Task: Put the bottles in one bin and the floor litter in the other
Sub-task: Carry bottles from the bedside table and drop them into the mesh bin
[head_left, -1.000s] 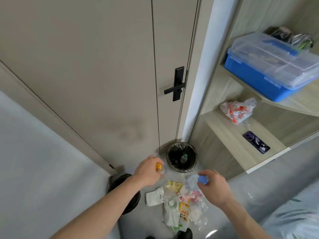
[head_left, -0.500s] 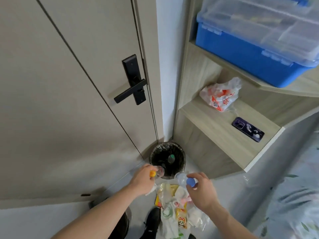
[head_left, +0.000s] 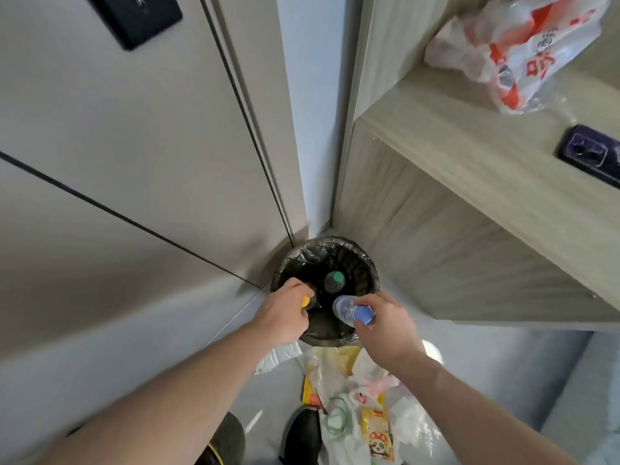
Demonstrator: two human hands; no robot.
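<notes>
**Two bottles held over the bin**

An orange-capped bottle (head_left: pixel 73 301) is gripped by the left hand (head_left: pixel 285 312), fingers curled round its neck; only the cap and a dark bit of the body can be seen. A clear bottle (head_left: pixel 345 308) with a blue cap (head_left: pixel 363 314) is gripped near the cap by the right hand (head_left: pixel 385 325), thumb and fingers closed on it, the body tilted toward the bin. Both bottles are held over the near rim of the bin (head_left: pixel 367 263), which is lined with a black bag and set in the corner between door (head_left: pixel 134 162) and shelf unit (head_left: pixel 469 213). A green-capped bottle (head_left: pixel 334 280) is seen already inside. Litter (head_left: pixel 365 414), bags and wrappers, is left on the floor just behind the bin, beside a dark shoe (head_left: pixel 302 434). On the shelf, a red-and-white bag (head_left: pixel 513 48) and a dark phone (head_left: pixel 590 156) are noted.
</notes>
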